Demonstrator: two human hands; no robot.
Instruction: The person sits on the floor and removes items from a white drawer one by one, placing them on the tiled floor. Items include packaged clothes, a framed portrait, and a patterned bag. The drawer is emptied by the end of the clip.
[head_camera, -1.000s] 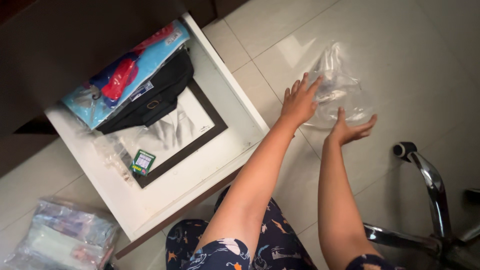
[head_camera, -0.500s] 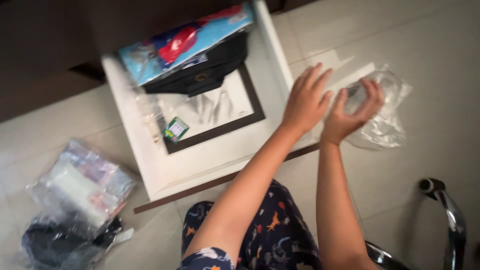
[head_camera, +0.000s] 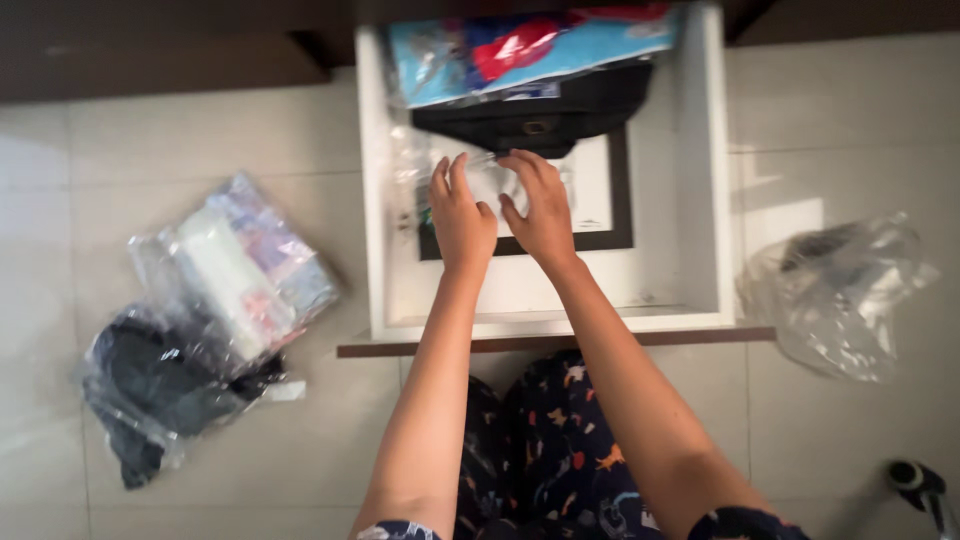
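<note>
Inside white drawer: left hand and right hand, fingers spread, both pressing on clear plastic bag lying over framed picture. Black pouch just behind. Another clear bag on floor, right of drawer.

We sit on a pale tiled floor: plastic-wrapped bundles lie left, a clear plastic bag right of the open white drawer.
</note>
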